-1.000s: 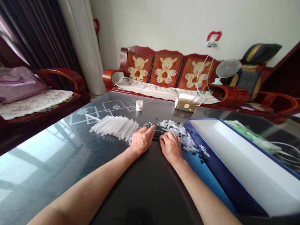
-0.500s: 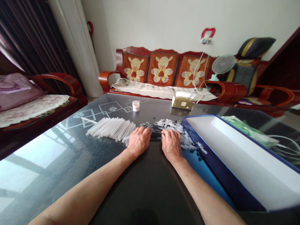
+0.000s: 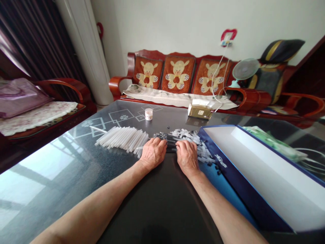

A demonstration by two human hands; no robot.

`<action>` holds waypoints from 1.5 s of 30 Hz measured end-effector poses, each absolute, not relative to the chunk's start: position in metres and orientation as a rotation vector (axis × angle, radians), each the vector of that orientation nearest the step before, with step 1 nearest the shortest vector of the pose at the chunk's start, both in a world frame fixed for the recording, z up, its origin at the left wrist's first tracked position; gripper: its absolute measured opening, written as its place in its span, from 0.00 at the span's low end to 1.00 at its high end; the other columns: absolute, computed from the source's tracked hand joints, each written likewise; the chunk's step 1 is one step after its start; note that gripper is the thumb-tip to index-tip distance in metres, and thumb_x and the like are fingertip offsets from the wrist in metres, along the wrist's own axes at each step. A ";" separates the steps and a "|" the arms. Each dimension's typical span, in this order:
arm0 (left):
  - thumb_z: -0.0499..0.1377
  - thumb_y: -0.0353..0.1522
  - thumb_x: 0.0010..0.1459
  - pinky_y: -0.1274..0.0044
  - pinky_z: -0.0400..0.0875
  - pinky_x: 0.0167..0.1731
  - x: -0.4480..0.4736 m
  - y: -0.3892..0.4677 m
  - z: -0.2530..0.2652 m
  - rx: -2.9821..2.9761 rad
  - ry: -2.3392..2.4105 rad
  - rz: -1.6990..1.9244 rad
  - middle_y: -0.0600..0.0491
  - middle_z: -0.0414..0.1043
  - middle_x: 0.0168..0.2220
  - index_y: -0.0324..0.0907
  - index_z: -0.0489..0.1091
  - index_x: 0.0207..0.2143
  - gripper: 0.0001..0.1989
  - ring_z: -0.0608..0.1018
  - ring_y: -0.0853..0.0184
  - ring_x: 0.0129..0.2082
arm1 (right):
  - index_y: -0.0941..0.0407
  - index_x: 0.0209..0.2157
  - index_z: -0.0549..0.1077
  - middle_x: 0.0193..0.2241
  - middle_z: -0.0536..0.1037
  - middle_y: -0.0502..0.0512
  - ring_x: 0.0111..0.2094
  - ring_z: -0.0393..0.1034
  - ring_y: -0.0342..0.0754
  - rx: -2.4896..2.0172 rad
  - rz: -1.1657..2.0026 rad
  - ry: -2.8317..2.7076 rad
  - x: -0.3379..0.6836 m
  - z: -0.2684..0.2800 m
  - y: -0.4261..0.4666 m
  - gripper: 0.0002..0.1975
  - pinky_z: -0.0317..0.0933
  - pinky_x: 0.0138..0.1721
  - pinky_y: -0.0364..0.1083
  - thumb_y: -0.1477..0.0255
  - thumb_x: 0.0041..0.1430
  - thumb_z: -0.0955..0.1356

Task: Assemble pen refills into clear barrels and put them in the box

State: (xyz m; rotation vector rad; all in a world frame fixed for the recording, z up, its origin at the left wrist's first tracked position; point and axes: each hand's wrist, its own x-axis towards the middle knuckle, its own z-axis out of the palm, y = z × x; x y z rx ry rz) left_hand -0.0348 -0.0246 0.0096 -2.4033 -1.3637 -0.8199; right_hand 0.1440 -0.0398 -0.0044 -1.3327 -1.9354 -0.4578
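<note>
My left hand (image 3: 154,151) rests on the dark table with its fingers curled closed, at the right end of a row of whitish translucent tubes (image 3: 121,138). Just across a small gap, my right hand (image 3: 187,156) is closed as well, fingers bent downward. Between and beyond the hands lies a bundle of thin black rods (image 3: 169,138), which look like pen refills with silvery tips. What the fingertips grip is hidden. Behind and beside my right hand is a heap of short clear-white plastic pieces (image 3: 186,134).
A long blue box with white inside (image 3: 254,152) stands open at the right. Small black pieces (image 3: 217,169) lie by its side. Farther back are a small white tub (image 3: 148,114) and a tissue pack (image 3: 200,111). A green-and-white bag (image 3: 275,142) lies beyond the box.
My left hand has shifted slightly right, narrowing the gap to my right hand. The whole view has moved a little; the tubes and the heap look the same.
</note>
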 end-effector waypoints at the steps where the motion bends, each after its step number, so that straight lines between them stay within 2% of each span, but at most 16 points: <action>1: 0.48 0.36 0.66 0.74 0.65 0.35 -0.035 -0.025 0.010 -2.422 -1.332 -0.805 0.50 0.70 0.32 0.43 0.72 0.44 0.14 0.71 0.63 0.34 | 0.56 0.38 0.69 0.35 0.75 0.56 0.40 0.67 0.51 -1.326 -0.455 -1.936 0.144 -0.004 -0.040 0.06 0.53 0.48 0.52 0.77 0.63 0.62; 8: 0.47 0.36 0.66 0.73 0.63 0.33 -0.030 -0.033 0.016 -2.468 -1.268 -0.726 0.51 0.69 0.30 0.46 0.72 0.44 0.14 0.70 0.63 0.32 | 0.56 0.39 0.71 0.36 0.75 0.56 0.41 0.68 0.51 -1.237 -0.415 -1.954 0.140 0.004 -0.045 0.06 0.55 0.49 0.54 0.75 0.64 0.62; 12: 0.47 0.39 0.66 0.74 0.62 0.32 -0.029 -0.033 0.015 -2.457 -1.256 -0.748 0.51 0.68 0.29 0.45 0.73 0.37 0.16 0.70 0.64 0.30 | 0.56 0.40 0.71 0.37 0.74 0.57 0.42 0.68 0.50 -1.083 -0.300 -1.965 0.138 0.003 -0.045 0.07 0.61 0.46 0.51 0.75 0.64 0.62; 14: 0.47 0.38 0.67 0.75 0.62 0.31 -0.030 -0.031 0.013 -2.425 -1.280 -0.787 0.51 0.68 0.27 0.45 0.73 0.33 0.17 0.70 0.65 0.30 | 0.56 0.42 0.70 0.40 0.73 0.59 0.44 0.67 0.51 -1.064 -0.250 -1.899 0.139 0.001 -0.043 0.07 0.62 0.48 0.51 0.74 0.64 0.62; 18: 0.47 0.39 0.67 0.76 0.61 0.31 -0.033 -0.028 0.011 -2.371 -1.342 -0.839 0.51 0.67 0.27 0.45 0.73 0.33 0.18 0.70 0.65 0.31 | 0.57 0.42 0.71 0.41 0.71 0.61 0.46 0.66 0.52 -1.183 -0.244 -1.693 0.144 -0.003 -0.038 0.09 0.63 0.49 0.53 0.73 0.63 0.61; 27: 0.45 0.40 0.67 0.75 0.64 0.33 -0.032 -0.029 0.013 -2.388 -1.416 -0.774 0.50 0.69 0.29 0.46 0.74 0.37 0.19 0.70 0.64 0.33 | 0.56 0.38 0.73 0.36 0.73 0.58 0.41 0.68 0.51 -1.273 -0.274 -1.653 0.146 -0.004 -0.036 0.08 0.64 0.46 0.51 0.71 0.63 0.63; 31: 0.47 0.35 0.67 0.73 0.66 0.37 -0.028 -0.031 0.013 -2.457 -1.330 -0.726 0.49 0.69 0.33 0.44 0.71 0.48 0.16 0.71 0.62 0.35 | 0.56 0.39 0.72 0.36 0.75 0.58 0.40 0.71 0.50 -1.200 -0.230 -1.696 0.143 -0.005 -0.037 0.06 0.66 0.44 0.50 0.72 0.62 0.64; 35: 0.47 0.28 0.64 0.71 0.68 0.40 -0.025 -0.032 0.011 -2.542 -1.282 -0.633 0.48 0.69 0.36 0.41 0.66 0.55 0.19 0.70 0.61 0.37 | 0.56 0.40 0.71 0.34 0.77 0.56 0.36 0.73 0.48 -1.129 -0.141 -1.747 0.139 -0.006 -0.039 0.06 0.68 0.41 0.47 0.73 0.62 0.64; 45: 0.48 0.28 0.63 0.71 0.70 0.40 -0.026 -0.031 0.010 -2.609 -1.280 -0.587 0.48 0.69 0.36 0.41 0.67 0.53 0.18 0.71 0.60 0.38 | 0.54 0.36 0.72 0.31 0.80 0.52 0.31 0.76 0.46 -1.103 0.082 -1.714 0.132 -0.009 -0.040 0.05 0.70 0.36 0.45 0.74 0.60 0.64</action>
